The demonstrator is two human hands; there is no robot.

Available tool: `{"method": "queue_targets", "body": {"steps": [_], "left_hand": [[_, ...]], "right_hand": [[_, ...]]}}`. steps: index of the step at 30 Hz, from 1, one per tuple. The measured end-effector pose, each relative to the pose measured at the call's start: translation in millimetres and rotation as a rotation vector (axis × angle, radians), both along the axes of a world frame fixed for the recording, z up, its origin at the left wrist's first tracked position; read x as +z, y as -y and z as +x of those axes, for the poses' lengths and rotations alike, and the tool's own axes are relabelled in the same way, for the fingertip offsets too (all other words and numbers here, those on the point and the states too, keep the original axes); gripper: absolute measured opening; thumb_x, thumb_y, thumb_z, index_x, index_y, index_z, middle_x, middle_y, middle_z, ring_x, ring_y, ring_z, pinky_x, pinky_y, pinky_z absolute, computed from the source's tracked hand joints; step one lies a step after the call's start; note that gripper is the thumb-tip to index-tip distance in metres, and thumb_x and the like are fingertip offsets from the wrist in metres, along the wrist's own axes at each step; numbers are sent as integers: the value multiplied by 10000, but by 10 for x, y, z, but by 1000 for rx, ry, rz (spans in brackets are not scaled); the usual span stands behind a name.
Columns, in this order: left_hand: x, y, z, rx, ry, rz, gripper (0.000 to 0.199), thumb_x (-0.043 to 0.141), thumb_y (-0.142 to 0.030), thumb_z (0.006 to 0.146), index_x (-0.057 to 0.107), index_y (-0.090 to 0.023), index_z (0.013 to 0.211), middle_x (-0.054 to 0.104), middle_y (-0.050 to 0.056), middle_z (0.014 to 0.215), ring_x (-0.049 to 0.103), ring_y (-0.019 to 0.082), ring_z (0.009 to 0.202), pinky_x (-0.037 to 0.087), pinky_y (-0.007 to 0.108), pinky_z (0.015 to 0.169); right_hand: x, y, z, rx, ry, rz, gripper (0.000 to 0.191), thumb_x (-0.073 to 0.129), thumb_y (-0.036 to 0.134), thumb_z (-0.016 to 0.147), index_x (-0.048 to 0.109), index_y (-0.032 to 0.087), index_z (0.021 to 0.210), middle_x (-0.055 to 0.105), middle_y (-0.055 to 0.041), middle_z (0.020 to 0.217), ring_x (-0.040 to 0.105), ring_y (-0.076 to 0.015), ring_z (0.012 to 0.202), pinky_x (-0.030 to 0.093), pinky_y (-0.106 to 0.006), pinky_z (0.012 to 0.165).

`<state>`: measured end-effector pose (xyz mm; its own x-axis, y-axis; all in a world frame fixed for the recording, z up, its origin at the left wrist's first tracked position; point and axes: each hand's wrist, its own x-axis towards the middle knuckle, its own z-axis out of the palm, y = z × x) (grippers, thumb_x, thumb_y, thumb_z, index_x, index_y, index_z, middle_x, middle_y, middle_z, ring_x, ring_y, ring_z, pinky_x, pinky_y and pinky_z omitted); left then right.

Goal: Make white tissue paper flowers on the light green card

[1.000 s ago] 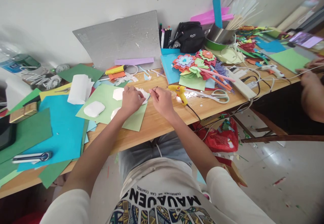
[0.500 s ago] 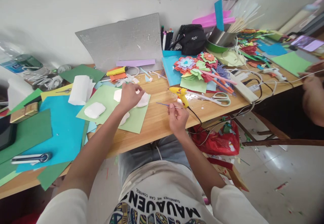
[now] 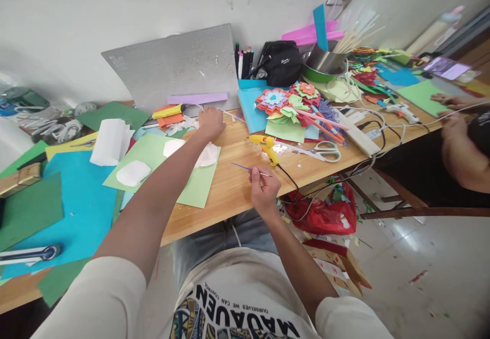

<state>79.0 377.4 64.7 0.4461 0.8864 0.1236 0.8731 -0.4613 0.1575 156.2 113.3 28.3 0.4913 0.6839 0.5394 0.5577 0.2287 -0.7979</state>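
Observation:
My left hand [image 3: 211, 123] reaches over the small paper scraps [image 3: 190, 123] at the back of the desk; its fingertips are hidden, so I cannot tell whether it holds anything. Below its forearm lies a light green sheet [image 3: 195, 191] with white paper pieces [image 3: 133, 173] on it, partly covered by the arm. My right hand [image 3: 265, 188] is closed around a thin blue stick [image 3: 240, 166] with a pale end, held above the front of the desk. Just behind that hand sits a yellow glue gun [image 3: 266, 147].
Scissors [image 3: 327, 151] lie right of the glue gun, near layered paper flowers [image 3: 275, 99]. A yellow-handled cutter [image 3: 168, 111] and a grey board [image 3: 172, 68] are at the back. Blue paper [image 3: 88, 201] covers the left side. Cables and a co-worker's hand [image 3: 454, 124] are at right.
My left hand has moved from above the white pieces, back and to the right, towards the scraps. My right hand keeps the blue stick almost in place. The view has shifted slightly.

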Motion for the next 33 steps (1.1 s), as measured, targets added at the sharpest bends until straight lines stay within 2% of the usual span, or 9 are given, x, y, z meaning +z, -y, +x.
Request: {"method": "queue_targets", "body": {"steps": [4,8,11,16,20,23,26,30,33], "left_hand": [[0,-68,-59,114,110,-109,341,530,-193,784,725,-92,1046,679,221,1078,557,370,1093,417,469,917],[33,-148,-264,86,264,-181,271,576,-239,770,753,-114,933,723,147,915,638,275,892,468,359,832],[35,-137,-359,56,300,-188,272,602,-299,770,754,-115,903,720,113,858,637,240,826,477,330,796],[-32,-34,-227,29,157,-108,373,647,-427,741,749,-158,978,692,163,1051,599,326,1027,465,410,875],[-46,-11,-70,76,139,-101,315,587,-284,769,731,-130,1003,660,212,1139,556,370,1133,432,471,932],[42,-16,-111,116,334,-192,262,591,-256,780,734,-118,952,704,176,1016,618,305,1017,458,408,897],[181,56,-318,116,631,-361,233,660,-316,771,728,-124,884,718,110,865,642,213,841,493,316,764],[338,357,-700,66,958,-665,192,753,-298,717,707,-133,804,703,71,794,600,109,655,468,228,609],[388,653,-938,78,1118,-834,240,814,-310,680,695,-132,787,709,64,822,615,87,655,479,196,589]], "right_hand": [[-12,4,-3,-5,-28,5,251,471,316,956,669,191,868,660,-40,725,625,-178,707,502,-321,691],[-11,5,-8,-4,-41,-5,254,473,322,957,670,192,861,662,-41,735,625,-175,701,504,-315,679],[-26,6,-4,-5,-40,-18,255,473,326,957,670,191,866,660,-41,733,624,-175,700,504,-314,680],[-55,7,0,-12,-32,-17,238,482,310,954,669,189,871,657,-35,724,626,-175,709,499,-309,686],[-46,7,-1,-2,-40,-19,247,476,310,957,670,186,867,657,-36,725,627,-174,710,498,-309,686],[-40,6,4,-3,-36,-23,251,476,312,956,672,185,862,662,-40,733,627,-175,712,500,-311,690],[-45,8,10,-5,-47,-16,254,475,313,956,674,184,868,665,-43,741,627,-173,708,502,-308,683],[-58,20,9,-4,-75,-9,257,481,319,956,676,178,869,655,-37,730,626,-169,707,501,-302,692],[-60,29,2,-18,-95,-16,275,479,340,960,680,177,863,643,-28,725,620,-160,694,498,-296,690]]}}
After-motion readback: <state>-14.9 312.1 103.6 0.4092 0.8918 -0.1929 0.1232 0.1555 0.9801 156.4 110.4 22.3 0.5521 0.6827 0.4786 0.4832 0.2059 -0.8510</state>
